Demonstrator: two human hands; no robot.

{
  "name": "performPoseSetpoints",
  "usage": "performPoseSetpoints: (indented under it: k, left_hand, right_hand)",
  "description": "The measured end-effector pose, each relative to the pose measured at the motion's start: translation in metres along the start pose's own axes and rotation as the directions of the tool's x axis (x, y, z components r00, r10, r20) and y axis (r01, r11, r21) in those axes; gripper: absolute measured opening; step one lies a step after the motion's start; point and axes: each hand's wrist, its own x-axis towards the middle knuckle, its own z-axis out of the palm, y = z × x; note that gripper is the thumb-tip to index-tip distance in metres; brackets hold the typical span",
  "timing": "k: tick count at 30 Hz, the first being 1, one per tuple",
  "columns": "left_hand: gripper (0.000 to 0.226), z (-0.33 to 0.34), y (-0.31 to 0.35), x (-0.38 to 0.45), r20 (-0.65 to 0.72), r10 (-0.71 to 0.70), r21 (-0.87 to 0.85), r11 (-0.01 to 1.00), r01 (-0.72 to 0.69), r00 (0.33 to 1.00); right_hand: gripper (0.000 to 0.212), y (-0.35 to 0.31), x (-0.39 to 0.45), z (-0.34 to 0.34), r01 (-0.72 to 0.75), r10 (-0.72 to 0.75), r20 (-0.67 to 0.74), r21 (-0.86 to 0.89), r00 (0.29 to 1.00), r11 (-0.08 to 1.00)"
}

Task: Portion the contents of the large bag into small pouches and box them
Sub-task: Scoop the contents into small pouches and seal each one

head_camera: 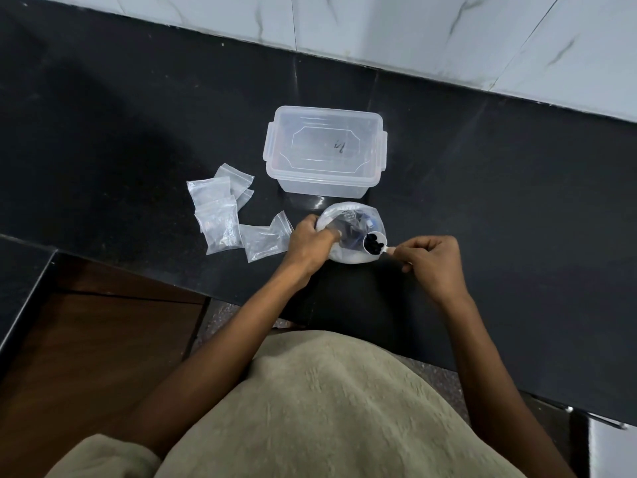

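Note:
The large clear bag [348, 222] stands open on the black counter, with dark contents inside. My left hand [310, 244] grips its left rim, fingers partly inside the mouth. A small white scoop [375, 243] loaded with dark pieces sits at the bag's right rim; my right hand [432, 262] pinches its handle. Several small clear zip pouches [220, 215] lie flat to the left; the nearest pouch [263, 241] is just beside my left hand. A clear plastic box [324, 151] with its lid on stands behind the bag.
The black stone counter [499, 201] runs left and right, its front edge close to my body. A white marbled wall [448, 29] rises behind it. A lower black ledge [24, 270] and brown wooden panel [96, 339] lie at the lower left.

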Motion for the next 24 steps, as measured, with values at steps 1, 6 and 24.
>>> performPoseSetpoints:
  k: [1, 6, 24]
  left_hand:
    - [0.033, -0.001, 0.000, -0.001, 0.007, -0.009, -0.019, 1.000, 0.009, 1.000]
    - [0.048, -0.002, -0.006, 0.003, 0.070, 0.012, 0.012, 1.000, -0.012, 0.997]
    - [0.052, -0.003, -0.009, 0.004, 0.135, 0.080, -0.021, 0.997, -0.078, 0.988]
  right_hand:
    - [0.016, 0.001, 0.000, 0.000, -0.007, 0.007, -0.001, -0.009, 1.000, 1.000]
    - [0.016, 0.002, -0.001, 0.000, -0.017, 0.018, -0.037, 0.020, 0.999, 1.000]
    - [0.015, -0.003, -0.005, 0.009, -0.002, 0.001, -0.044, -0.010, 0.999, 1.000]
